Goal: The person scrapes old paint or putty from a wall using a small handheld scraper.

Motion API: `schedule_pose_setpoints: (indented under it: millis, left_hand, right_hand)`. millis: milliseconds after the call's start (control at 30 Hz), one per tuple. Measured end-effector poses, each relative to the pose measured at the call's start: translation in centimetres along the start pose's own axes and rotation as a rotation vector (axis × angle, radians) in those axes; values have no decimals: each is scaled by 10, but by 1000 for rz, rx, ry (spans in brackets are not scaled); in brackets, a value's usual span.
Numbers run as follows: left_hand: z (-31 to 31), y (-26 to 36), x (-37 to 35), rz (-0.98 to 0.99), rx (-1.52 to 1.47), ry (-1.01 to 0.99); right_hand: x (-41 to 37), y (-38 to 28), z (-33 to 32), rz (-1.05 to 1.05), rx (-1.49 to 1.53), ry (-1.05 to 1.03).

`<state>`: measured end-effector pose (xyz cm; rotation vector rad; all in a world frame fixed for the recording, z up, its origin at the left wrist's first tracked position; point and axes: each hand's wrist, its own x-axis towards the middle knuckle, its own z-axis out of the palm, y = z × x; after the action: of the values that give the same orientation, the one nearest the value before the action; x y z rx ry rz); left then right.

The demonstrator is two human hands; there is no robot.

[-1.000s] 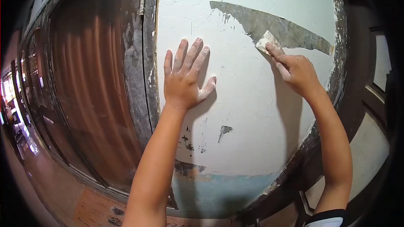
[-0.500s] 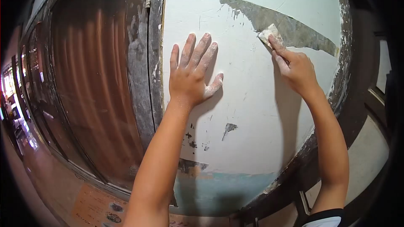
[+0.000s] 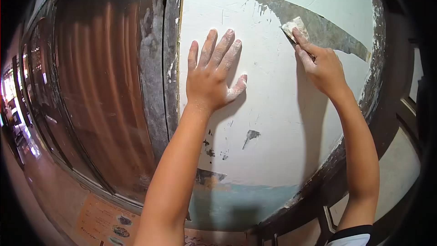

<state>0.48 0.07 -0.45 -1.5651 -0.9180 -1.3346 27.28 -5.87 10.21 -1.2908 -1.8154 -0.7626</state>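
Observation:
My left hand [image 3: 211, 75] lies spread flat on the pale wall panel [image 3: 264, 95], its fingertips and thumb coated with white powder. Pinched between the thumb and fingers of my right hand [image 3: 321, 66] is a small whitish scraper [image 3: 297, 29], caked with white residue. Its edge touches the panel at the lower border of a grey bare patch [image 3: 334, 36], where the pale coating is gone. Jagged coating marks the patch's left end. A smaller grey spot [image 3: 252, 134] shows lower on the panel.
Left of the panel stands a dark weathered frame [image 3: 152, 64] with a hinge, beside a glass pane [image 3: 100, 86] with brown curtain folds behind it. A worn dark frame [image 3: 375, 41] borders the right side. An orange printed sheet [image 3: 102, 221] is at the lower left.
The view has shifted slightly, so the panel and both hands appear a little further right. The scraper remains in my right hand near the patch's lower border.

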Motion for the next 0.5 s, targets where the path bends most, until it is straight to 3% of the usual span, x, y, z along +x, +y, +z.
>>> schedule_pose_setpoints:
  millis: [367,500]
  left_hand:
    - [2,-1,0,4,-13,21]
    - [-1,0,0,2,-13,15]
  right_hand:
    - [10,-5,8,-41,51,85]
    - [12,-10,4,16,70,20]
